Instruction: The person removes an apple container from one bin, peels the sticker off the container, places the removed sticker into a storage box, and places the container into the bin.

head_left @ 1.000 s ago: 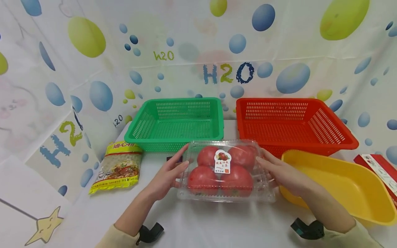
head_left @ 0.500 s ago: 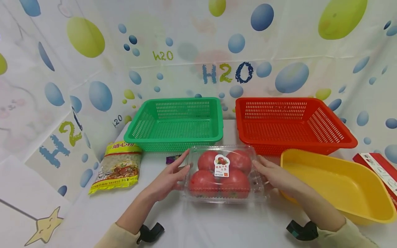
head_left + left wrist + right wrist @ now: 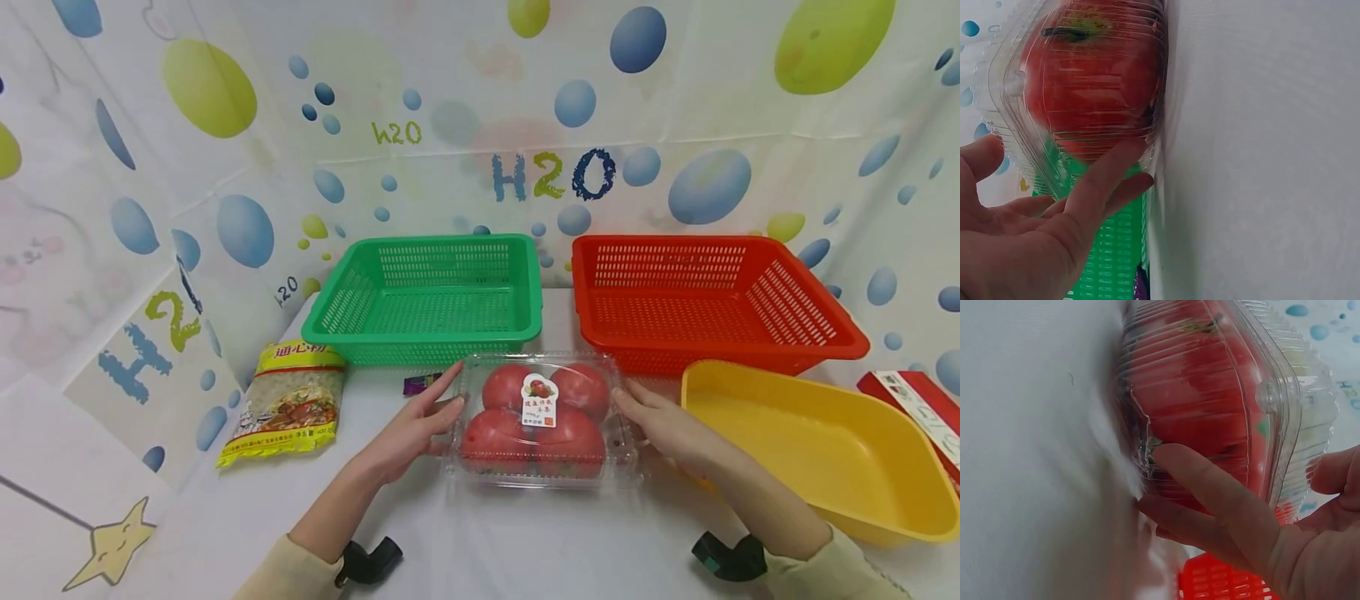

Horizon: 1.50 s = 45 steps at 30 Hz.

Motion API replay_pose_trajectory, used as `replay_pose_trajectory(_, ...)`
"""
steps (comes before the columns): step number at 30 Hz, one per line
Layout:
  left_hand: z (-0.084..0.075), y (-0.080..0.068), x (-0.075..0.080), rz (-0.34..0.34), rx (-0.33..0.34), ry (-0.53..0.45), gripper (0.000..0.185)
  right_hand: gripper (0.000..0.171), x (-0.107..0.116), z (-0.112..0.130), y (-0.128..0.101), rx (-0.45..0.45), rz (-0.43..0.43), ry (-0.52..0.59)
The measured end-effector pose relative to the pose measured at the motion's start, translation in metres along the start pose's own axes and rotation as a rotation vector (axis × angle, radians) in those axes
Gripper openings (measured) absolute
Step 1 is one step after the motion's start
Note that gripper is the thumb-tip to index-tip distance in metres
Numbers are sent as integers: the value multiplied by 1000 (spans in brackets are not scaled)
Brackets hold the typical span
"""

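A clear plastic clamshell box of tomatoes point(image 3: 517, 483) rests on the white table in the head view, a fruit sticker on its lid. Red tomatoes point(image 3: 495, 442) show through the plastic. At its left side is my left hand point(image 3: 408, 433), thumb at the lid's rim and fingers against the lower wall. My right hand point(image 3: 667, 425) holds the opposite end in much the same way. In the left wrist view, the fingertips point(image 3: 1132, 150) reach down to the box's base by the table. The right fingertips point(image 3: 1166, 456) touch the ribbed wall.
Behind the box stand a green basket point(image 3: 420, 340) and a red basket point(image 3: 720, 342). A yellow bin point(image 3: 817, 442) lies to the right, beside a red and white box point(image 3: 918, 417). A yellow food packet point(image 3: 288, 400) is at left; a small purple packet point(image 3: 420, 383) lies behind my left hand.
The box of tomatoes has come down onto the table, with both hands moving along with it. The right hand has shifted slightly left. In the last half second hardly anything has moved.
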<state>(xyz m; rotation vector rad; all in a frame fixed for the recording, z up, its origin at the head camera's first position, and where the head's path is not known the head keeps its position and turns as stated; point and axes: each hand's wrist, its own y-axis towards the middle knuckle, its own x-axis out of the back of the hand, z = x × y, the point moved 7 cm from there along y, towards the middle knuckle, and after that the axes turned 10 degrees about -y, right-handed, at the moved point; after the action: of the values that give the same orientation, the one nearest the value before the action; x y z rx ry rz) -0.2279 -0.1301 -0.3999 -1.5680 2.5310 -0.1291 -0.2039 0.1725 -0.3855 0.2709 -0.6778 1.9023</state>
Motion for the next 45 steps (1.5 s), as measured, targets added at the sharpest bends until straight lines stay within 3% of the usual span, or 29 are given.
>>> replay_pose_trajectory(5,2,2,4,-32,0,14,67,87,3,-1,1,-20,-14,-40)
replay_pose_trajectory(11,2,3,7,-44,-11,33,67,88,14,0,-4,-49,-40,-16)
replay_pose_trajectory(19,-3,4,10,-69,-102,52,64,74,42,10,-13,113,-85,-11)
replay_pose_trajectory(27,-6,4,5,-50,-180,82,64,56,64,35,-21,217,-221,-72)
replay_pose_trajectory(34,-2,3,1,-43,-192,116,69,56,52,67,2,306,-187,-113)
replay_pose_trajectory(45,6,6,-2,-73,-194,77,68,51,26,81,26,352,-118,-216)
